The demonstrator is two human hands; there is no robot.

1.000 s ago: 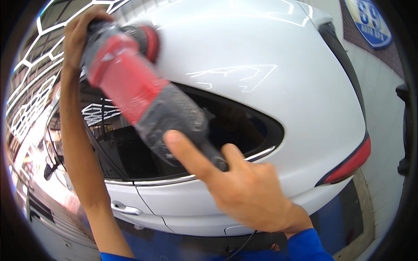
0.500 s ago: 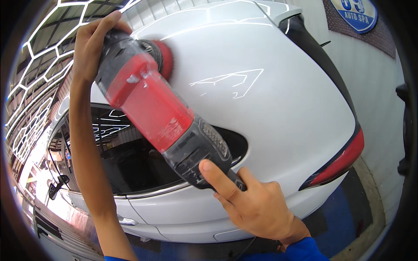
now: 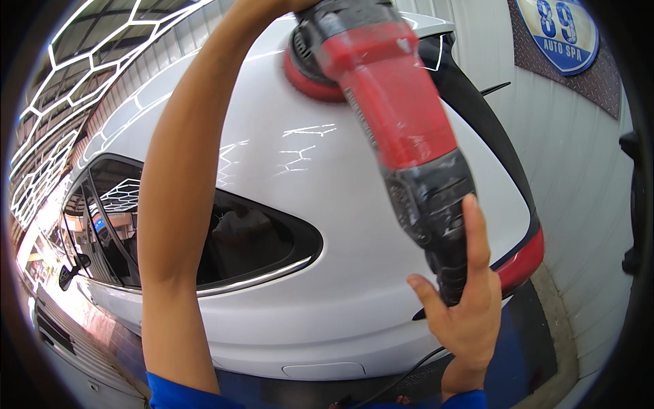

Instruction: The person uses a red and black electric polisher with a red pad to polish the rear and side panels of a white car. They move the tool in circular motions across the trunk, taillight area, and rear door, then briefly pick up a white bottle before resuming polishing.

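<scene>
The person is polishing the white car, working high on its rear quarter near the roof edge. The polisher, red in the body and dark grey at the handle, lies angled down from the top of the picture toward the lower right. Its red pad sits flat against the paint just below the roofline, beside the dark strip that runs down along the rear window.

The right hand grips the dark handle at the tail end, fingers clenched around it with one stretched up along the housing. The left hand is out of frame at the top edge; only the left forearm shows, reaching up to the head of the tool, so whether that hand is clenched cannot be told. A power cord trails down from the handle toward the blue floor.

The step in hand looks like a pass over the upper panel. A next move would likely call for keeping the pad flat and holding it off the dark trim and the red tail light. Open paint lies below and to the left, down to the dark side window with its chrome edge. To the right, the white wall stands near, leaving little room there.
</scene>
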